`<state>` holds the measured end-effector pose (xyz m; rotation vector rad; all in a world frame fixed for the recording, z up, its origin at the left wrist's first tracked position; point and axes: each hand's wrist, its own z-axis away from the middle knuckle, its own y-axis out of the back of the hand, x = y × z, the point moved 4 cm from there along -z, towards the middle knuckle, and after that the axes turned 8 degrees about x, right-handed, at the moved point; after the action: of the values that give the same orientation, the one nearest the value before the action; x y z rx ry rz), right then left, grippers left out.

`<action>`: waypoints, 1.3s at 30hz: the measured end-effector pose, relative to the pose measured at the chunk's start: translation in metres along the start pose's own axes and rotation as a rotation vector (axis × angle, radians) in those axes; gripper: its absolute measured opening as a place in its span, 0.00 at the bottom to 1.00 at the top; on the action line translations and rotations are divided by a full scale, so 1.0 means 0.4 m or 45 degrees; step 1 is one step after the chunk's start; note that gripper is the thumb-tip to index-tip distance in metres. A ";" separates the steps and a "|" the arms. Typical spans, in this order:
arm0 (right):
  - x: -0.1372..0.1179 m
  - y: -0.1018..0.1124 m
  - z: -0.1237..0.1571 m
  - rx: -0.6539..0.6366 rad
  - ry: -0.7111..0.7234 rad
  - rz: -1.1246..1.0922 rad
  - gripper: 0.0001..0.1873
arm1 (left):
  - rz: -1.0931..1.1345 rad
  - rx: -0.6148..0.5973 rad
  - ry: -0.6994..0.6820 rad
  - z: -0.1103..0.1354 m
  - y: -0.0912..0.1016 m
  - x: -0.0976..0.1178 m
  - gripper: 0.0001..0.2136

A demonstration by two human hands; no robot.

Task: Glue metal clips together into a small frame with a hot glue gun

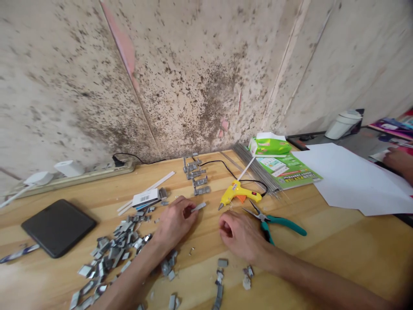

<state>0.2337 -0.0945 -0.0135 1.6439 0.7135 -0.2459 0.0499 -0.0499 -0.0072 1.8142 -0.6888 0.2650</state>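
Note:
My left hand (176,221) is closed, pinching a small flat grey metal strip (199,207) between thumb and forefinger. Just beyond it stands a row of joined grey metal pieces (200,181). Many loose shiny metal pieces (116,243) are heaped beside and under my left forearm. My right hand (241,234) rests on the table with its fingers curled into a loose fist; whatever may be inside is hidden. Close to it lie teal-handled pliers (284,221), jaws apart, and a yellow glue gun (240,193) with a white glue stick in its back.
Several metal pieces (220,280) lie near the front. A black tablet-like pad (59,227) and a power strip (97,174) are at left. Thin metal rods (258,168), a green tissue pack (269,146) and white paper (358,181) are at right. Another person's hand (400,161) shows far right.

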 end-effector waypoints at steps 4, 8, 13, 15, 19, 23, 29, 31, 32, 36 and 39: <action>-0.006 0.001 0.001 -0.011 0.010 0.026 0.03 | -0.021 0.050 -0.002 -0.014 0.002 -0.002 0.07; -0.008 0.001 0.002 -0.010 0.014 0.044 0.04 | -0.023 0.032 -0.016 -0.017 -0.001 0.006 0.07; -0.004 -0.004 0.001 -0.020 0.019 0.058 0.04 | -0.022 -0.004 -0.035 -0.014 -0.009 0.011 0.08; -0.002 -0.005 0.001 -0.016 0.021 0.064 0.03 | -0.007 -0.008 -0.055 -0.014 -0.009 0.011 0.08; -0.001 -0.006 0.002 -0.040 0.014 0.076 0.03 | 0.019 0.003 -0.075 -0.014 -0.008 0.007 0.09; -0.010 0.003 0.002 -0.066 0.062 0.120 0.05 | 0.058 0.062 -0.069 -0.012 0.001 0.002 0.09; -0.028 0.021 0.009 -0.085 0.132 0.122 0.11 | 0.270 0.168 0.029 -0.005 0.047 0.019 0.09; -0.034 0.030 0.011 -0.056 0.141 0.036 0.10 | 0.463 0.222 0.184 -0.004 0.070 0.025 0.08; -0.038 0.034 0.011 -0.039 0.143 -0.011 0.10 | 0.625 0.235 0.267 -0.003 0.079 0.029 0.09; -0.054 0.052 0.012 -0.007 0.169 -0.173 0.10 | 1.444 0.241 0.482 0.009 0.111 0.077 0.08; -0.077 0.056 0.025 -0.133 0.175 -0.476 0.12 | 1.574 0.287 0.445 0.031 0.155 0.154 0.06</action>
<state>0.2248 -0.1145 0.0191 1.4300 1.1208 -0.3582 0.0619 -0.0942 0.0680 1.2546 -1.4848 1.4684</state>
